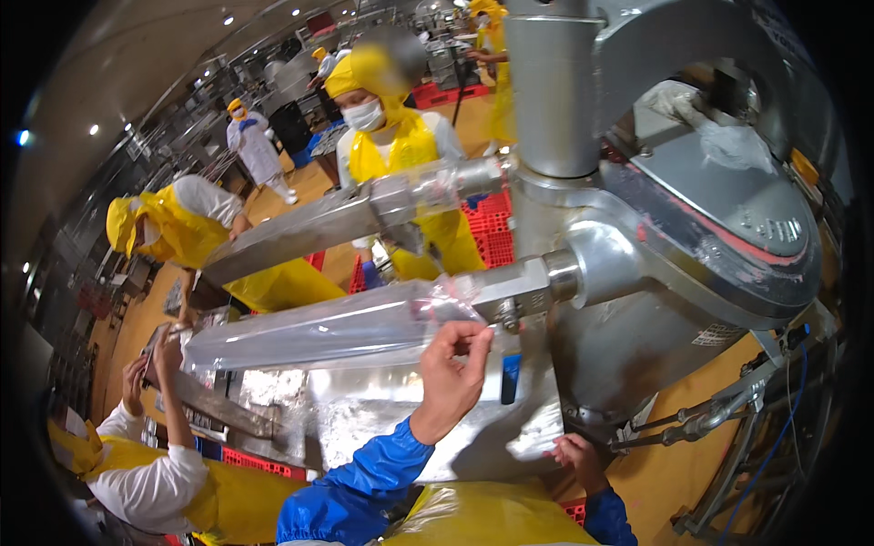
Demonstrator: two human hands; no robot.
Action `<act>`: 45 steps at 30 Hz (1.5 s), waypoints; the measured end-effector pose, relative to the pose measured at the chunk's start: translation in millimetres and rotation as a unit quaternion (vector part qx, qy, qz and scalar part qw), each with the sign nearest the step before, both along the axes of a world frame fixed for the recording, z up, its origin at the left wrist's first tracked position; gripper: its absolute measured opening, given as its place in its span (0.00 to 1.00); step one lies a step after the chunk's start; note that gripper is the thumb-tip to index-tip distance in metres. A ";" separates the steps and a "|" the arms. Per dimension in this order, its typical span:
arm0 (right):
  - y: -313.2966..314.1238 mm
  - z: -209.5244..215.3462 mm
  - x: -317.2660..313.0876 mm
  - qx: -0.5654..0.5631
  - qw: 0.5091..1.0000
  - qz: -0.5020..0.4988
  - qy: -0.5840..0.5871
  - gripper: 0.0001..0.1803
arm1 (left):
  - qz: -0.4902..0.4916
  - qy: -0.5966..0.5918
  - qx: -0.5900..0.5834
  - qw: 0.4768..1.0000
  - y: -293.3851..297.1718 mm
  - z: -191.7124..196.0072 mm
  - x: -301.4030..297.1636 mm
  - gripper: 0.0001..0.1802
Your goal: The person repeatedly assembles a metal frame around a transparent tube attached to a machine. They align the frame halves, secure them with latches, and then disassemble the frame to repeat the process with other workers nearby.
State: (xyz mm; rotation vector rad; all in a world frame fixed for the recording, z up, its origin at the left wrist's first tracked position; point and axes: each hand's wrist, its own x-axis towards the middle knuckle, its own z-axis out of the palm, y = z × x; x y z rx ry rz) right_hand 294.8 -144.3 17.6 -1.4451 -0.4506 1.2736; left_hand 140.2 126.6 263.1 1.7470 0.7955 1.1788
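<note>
My left hand point(452, 375), in a blue sleeve, is raised over the metal table with its fingers pinched together. It is beside the bunched end of a clear plastic bag point(319, 329), which is drawn over a long rectangular metal tube. Whether film lies between those fingertips is too small to tell. Lower, by the table's right edge, my right hand point(580, 458) has curled fingers next to a crumpled whitish plastic heap point(537, 435); anything in them is hidden. A valve with a blue handle point(511, 378) hangs under the pipe fitting point(523, 284), just right of my left hand.
A large steel machine point(619, 355) fills the right side. A second metal tube point(300, 232) runs parallel beyond the bagged one. Co-workers in yellow aprons stand across and at the left; one's hands point(150, 369) are at the tubes' far end. Red crates point(492, 237) stand behind.
</note>
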 end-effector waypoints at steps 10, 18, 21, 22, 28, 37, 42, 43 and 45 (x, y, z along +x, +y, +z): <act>139.8 -49.7 -57.0 0.069 0.944 0.190 -0.259 0.14 | -0.230 0.197 -0.005 0.953 -70.3 -46.9 -151.2 0.21; 247.1 -147.3 -17.1 0.021 0.881 0.163 -0.444 0.16 | 0.130 0.109 -0.332 0.928 -165.9 -137.7 -285.1 0.16; 259.3 -165.6 5.9 0.003 0.826 0.177 -0.535 0.20 | 0.236 0.069 -0.368 0.897 -182.8 -129.0 -291.6 0.15; 258.8 -167.9 8.1 -0.008 0.792 0.185 -0.583 0.20 | 0.266 0.052 -0.368 0.889 -190.2 -131.4 -291.0 0.14; 252.3 -191.7 22.0 0.056 0.797 0.211 -0.563 0.15 | 0.326 -0.050 -0.389 0.860 -227.4 -130.3 -245.1 0.16; 245.0 -168.2 7.5 0.089 0.788 0.203 -0.575 0.11 | 0.283 0.022 -0.379 0.881 -222.5 -134.8 -231.5 0.17; 253.3 -153.5 8.4 0.041 0.771 0.259 -0.580 0.10 | 0.212 0.062 -0.333 0.917 -193.4 -138.1 -235.2 0.15; 257.3 -149.8 8.8 0.050 0.772 0.265 -0.576 0.10 | 0.196 0.057 -0.338 0.919 -185.1 -133.3 -232.7 0.14; 262.4 -148.3 7.9 0.070 0.765 0.237 -0.594 0.11 | 0.154 0.045 -0.346 0.924 -171.0 -137.5 -229.8 0.13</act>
